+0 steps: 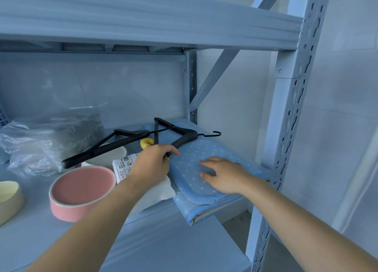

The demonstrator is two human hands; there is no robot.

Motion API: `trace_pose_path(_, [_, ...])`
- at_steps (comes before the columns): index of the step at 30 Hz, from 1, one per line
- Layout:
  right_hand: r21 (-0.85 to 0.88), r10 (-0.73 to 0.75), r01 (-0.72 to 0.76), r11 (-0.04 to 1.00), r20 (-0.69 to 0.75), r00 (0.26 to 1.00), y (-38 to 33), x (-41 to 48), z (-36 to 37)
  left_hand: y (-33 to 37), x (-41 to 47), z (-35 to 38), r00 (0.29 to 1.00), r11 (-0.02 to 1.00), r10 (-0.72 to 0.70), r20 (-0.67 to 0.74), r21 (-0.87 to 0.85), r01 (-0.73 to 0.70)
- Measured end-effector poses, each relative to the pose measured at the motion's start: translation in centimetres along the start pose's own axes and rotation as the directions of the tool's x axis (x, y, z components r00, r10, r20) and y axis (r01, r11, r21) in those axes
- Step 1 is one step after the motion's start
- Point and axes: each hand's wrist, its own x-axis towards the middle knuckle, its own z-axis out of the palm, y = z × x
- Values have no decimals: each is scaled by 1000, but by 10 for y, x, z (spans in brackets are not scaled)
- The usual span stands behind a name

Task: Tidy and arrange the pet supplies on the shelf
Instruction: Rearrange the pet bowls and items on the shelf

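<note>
A folded blue mat with white dots [196, 181] lies at the right end of the shelf, its front corner past the shelf edge. My right hand [222, 174] rests flat on it, fingers spread. My left hand [152, 162] grips the thin bar of a black hanger [106, 146], which is raised above the bowls. A second black hanger [184, 135] lies across the far part of the mat, hook pointing right. A pink bowl [81, 192] stands left of my left forearm.
A cream bowl [9, 198] sits at the far left. A white bowl [110, 155], a yellow item [146, 143] and a white labelled packet [124, 166] lie behind my left hand. Crumpled clear plastic bags [47, 143] fill the back left. The shelf upright [286, 128] stands right.
</note>
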Motion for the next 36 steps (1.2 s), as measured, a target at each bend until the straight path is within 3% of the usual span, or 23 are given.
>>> trace_pose_path(5, [150,-73,112,982,-243,967,4,19,-8,14,-10,-4,996,995,53,-69,-83,-59])
trace_pose_path(8, [218,-175,223,950,-220,960,1,36,-9,19,-12,-3,993,992,60,-99,-104,-71])
trace_pose_path(12, [255,-235,275,927,-175,956,4,56,-6,17,-11,3,1000,997,20,1,-77,-20])
trace_pose_path(15, [239,-261,295,925,-164,951,11,66,-6,9,-7,-8,997,997,-27,-68,-73,22])
trace_pose_path(20, [250,-296,336,908,-184,937,2,80,-11,-20,-1,-45,990,981,-66,-122,173,87])
trace_pose_path(26, [228,-381,425,876,-211,900,-30,91,-12,-45,3,-62,973,870,-203,-113,435,232])
trace_pose_path(30, [207,-412,447,870,-191,891,-45,95,-13,-53,6,-70,956,806,-240,-166,515,292])
trace_pose_path(36, [203,-416,451,869,-195,888,-46,99,-9,-66,10,-76,916,693,-384,-118,618,371])
